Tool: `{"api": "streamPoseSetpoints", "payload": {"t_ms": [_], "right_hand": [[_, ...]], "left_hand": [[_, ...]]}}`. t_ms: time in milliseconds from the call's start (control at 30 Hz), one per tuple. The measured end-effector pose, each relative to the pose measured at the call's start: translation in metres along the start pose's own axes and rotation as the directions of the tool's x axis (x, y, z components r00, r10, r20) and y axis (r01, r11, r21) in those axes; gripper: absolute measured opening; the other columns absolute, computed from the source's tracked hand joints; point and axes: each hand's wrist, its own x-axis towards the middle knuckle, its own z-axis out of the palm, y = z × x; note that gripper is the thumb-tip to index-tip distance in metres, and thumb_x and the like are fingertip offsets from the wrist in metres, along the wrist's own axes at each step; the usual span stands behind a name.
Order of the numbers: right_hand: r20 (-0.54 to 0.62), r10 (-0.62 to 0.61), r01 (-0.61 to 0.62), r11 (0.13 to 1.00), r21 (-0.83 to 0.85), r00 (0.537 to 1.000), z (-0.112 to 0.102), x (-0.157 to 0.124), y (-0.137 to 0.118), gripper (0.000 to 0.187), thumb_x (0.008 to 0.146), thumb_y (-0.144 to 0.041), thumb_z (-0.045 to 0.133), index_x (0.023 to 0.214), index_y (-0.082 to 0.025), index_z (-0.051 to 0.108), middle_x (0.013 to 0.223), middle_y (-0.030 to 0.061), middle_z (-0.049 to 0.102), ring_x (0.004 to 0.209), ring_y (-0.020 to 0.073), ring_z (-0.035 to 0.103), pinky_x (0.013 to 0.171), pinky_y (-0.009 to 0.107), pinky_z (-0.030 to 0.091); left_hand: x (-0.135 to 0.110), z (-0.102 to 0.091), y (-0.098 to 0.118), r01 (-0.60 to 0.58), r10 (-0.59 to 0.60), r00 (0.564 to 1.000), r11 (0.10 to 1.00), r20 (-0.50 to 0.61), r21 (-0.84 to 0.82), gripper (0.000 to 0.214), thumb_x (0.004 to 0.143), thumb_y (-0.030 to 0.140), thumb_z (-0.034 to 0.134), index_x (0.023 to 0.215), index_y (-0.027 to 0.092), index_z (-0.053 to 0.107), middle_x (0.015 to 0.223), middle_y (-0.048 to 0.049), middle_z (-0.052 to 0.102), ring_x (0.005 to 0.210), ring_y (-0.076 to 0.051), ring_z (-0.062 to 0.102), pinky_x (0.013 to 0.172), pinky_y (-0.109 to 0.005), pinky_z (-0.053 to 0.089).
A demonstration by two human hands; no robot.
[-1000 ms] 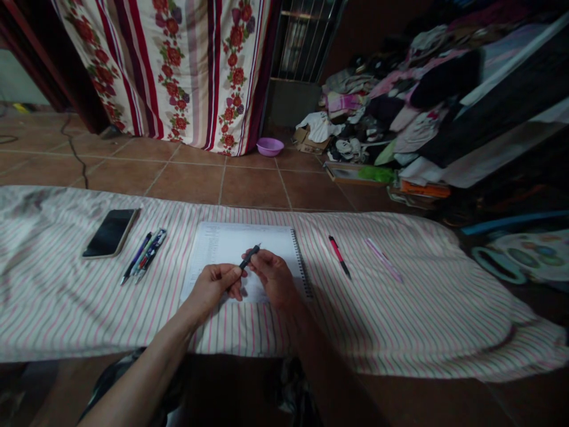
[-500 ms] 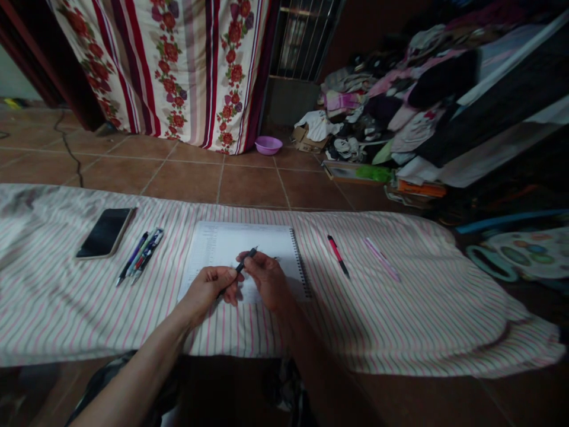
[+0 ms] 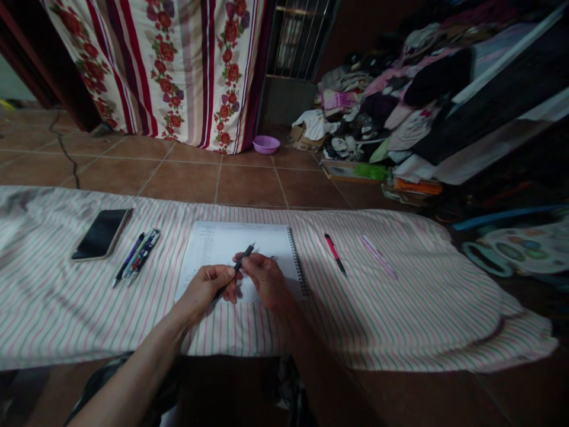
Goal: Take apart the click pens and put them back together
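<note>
A dark pen [image 3: 244,255] is held slantwise over an open spiral notebook [image 3: 271,234], its tip pointing up and away from me. My left hand [image 3: 212,284] pinches the lower part of the pen between thumb and fingers. Closer to the tip, my right hand [image 3: 262,276] has its thumb and fingertips closed on the same pen. Both hands hide the notebook's lower middle. To the right of the notebook's spiral lie a red and black pen [image 3: 335,255] and a pale purple pen [image 3: 377,257].
A phone [image 3: 101,234] and several pens [image 3: 136,258] lie on the left of the striped cloth [image 3: 400,308]. Beyond the cloth, a purple basin [image 3: 265,145] stands on the tiled floor by a flowered curtain [image 3: 191,71]. Clothes [image 3: 382,107] are heaped at the back right.
The pen's tip has tilted slightly further up between my hands. Both hands keep their hold. The whole view has shifted a little, so things sit slightly further left.
</note>
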Motion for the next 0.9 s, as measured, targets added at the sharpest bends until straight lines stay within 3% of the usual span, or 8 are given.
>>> {"api": "streamPoseSetpoints", "payload": {"t_ms": [167,233,367,467,733,900], "right_hand": [[-0.109,-0.029,0.018,0.994,-0.104,0.994,0.0037,0.0009,0.0025,0.020,0.065,-0.036,0.070,0.068,-0.017,0.066,0.057,-0.0037,0.056,0.056,0.0105,0.049,0.059,0.026,0.037],[-0.102,-0.013,0.006,0.998,-0.070,0.995,0.0058,0.0003,0.0011,0.022,0.063,-0.038,0.071,0.066,-0.017,0.065,0.056,-0.0032,0.057,0.054,0.0103,0.048,0.057,0.026,0.037],[0.001,0.019,-0.019,0.993,0.117,1.000,0.0064,-0.0010,-0.0035,0.031,0.064,-0.044,0.070,0.079,-0.017,0.069,0.083,0.0041,0.067,0.062,0.0116,0.052,0.061,0.028,0.041],[-0.015,0.038,-0.036,0.990,0.135,0.999,0.0042,-0.0006,-0.0048,0.026,0.062,-0.041,0.072,0.075,-0.019,0.070,0.090,0.0044,0.067,0.066,0.0117,0.053,0.065,0.028,0.041],[-0.172,-0.072,0.037,0.980,-0.197,0.982,0.0029,0.0043,0.0020,0.022,0.063,-0.039,0.069,0.068,-0.018,0.065,0.060,-0.0023,0.057,0.060,0.0114,0.049,0.060,0.026,0.037],[-0.139,-0.080,0.056,0.983,-0.172,0.987,0.0027,0.0031,0.0028,0.026,0.066,-0.043,0.067,0.066,-0.017,0.060,0.052,-0.0049,0.048,0.052,0.0094,0.042,0.053,0.025,0.033]], "left_hand": [[0.0008,0.0048,0.0043,-0.005,0.009,0.997,0.999,-0.082,0.046,0.035,0.067,0.046,0.066,0.064,0.011,0.063,0.045,-0.0013,0.057,0.046,-0.011,0.052,0.050,-0.024,0.036],[0.0007,0.0051,0.0050,-0.002,0.007,0.996,0.999,-0.093,0.051,0.034,0.068,0.045,0.065,0.065,0.012,0.063,0.045,-0.0013,0.057,0.046,-0.012,0.052,0.051,-0.024,0.036],[0.0002,0.0031,0.0029,0.007,-0.005,0.999,0.999,-0.054,0.036,0.032,0.072,0.042,0.062,0.060,0.012,0.060,0.047,-0.0029,0.059,0.046,-0.011,0.051,0.051,-0.024,0.035],[0.0000,0.0017,0.0016,0.026,-0.026,1.000,1.000,-0.009,0.009,0.032,0.072,0.043,0.062,0.062,0.012,0.060,0.047,-0.0025,0.058,0.044,-0.011,0.051,0.050,-0.024,0.034],[-0.0002,0.0054,0.0020,0.026,-0.024,0.997,0.999,-0.076,0.033,0.036,0.067,0.047,0.066,0.067,0.011,0.063,0.047,-0.0019,0.058,0.047,-0.012,0.053,0.050,-0.024,0.035],[-0.0002,0.0070,-0.0012,0.037,-0.039,0.998,0.999,-0.054,-0.032,0.034,0.069,0.044,0.065,0.068,0.010,0.063,0.047,-0.0016,0.058,0.043,-0.011,0.052,0.049,-0.024,0.035]]}}
